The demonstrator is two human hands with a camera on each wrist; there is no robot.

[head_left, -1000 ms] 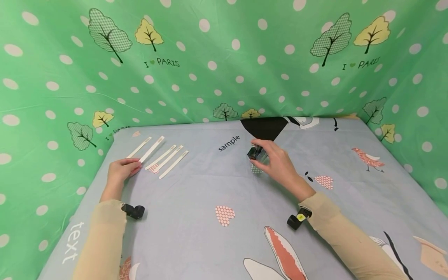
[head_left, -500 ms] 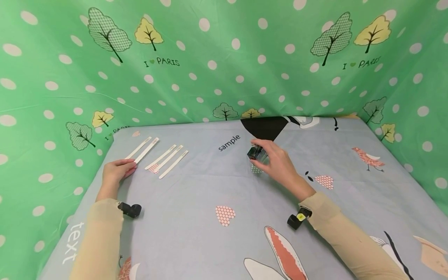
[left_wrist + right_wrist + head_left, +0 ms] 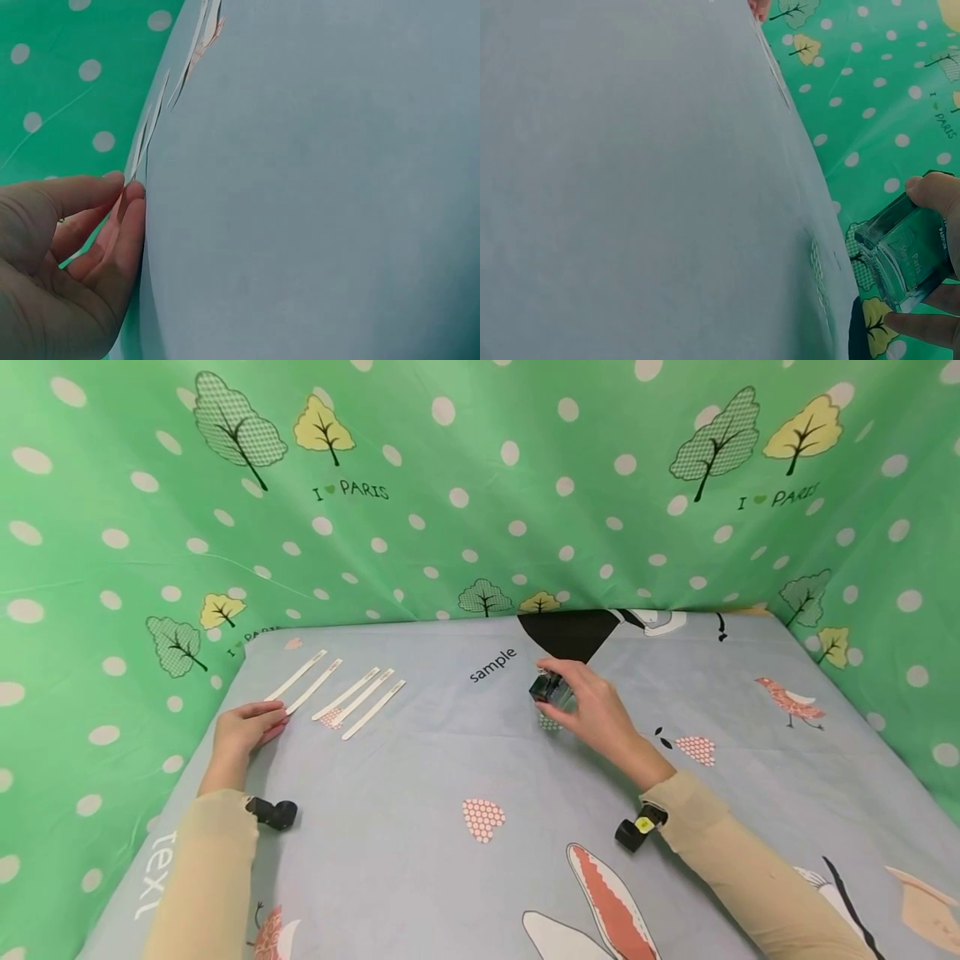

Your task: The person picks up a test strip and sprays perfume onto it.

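In the head view, several slim white perfume test strips [image 3: 362,695] lie slanted at the table's left. My left hand [image 3: 247,731] is at the near ends of the two leftmost. Its thumb and fingertips pinch the near end of the second strip [image 3: 313,686]; the left wrist view shows thumb and finger [image 3: 133,191] meeting there. The leftmost strip [image 3: 296,674] lies just beside, its near end by my knuckles. My right hand [image 3: 596,706] grips a clear glass perfume bottle [image 3: 911,255] between thumb and fingers, tilted, its dark end [image 3: 545,686] pointing left. Lettering shows on its glass.
A pale blue printed cloth [image 3: 390,843] covers the table. Green dotted curtain [image 3: 420,535] hangs along the back and both sides. Black wrist cameras [image 3: 272,813] sit on both wrists, below the sleeves.
My left hand has moved left and slightly down with the second strip, bringing it from a raised position to lie closer beside the leftmost strip. The right hand and bottle have stayed put.
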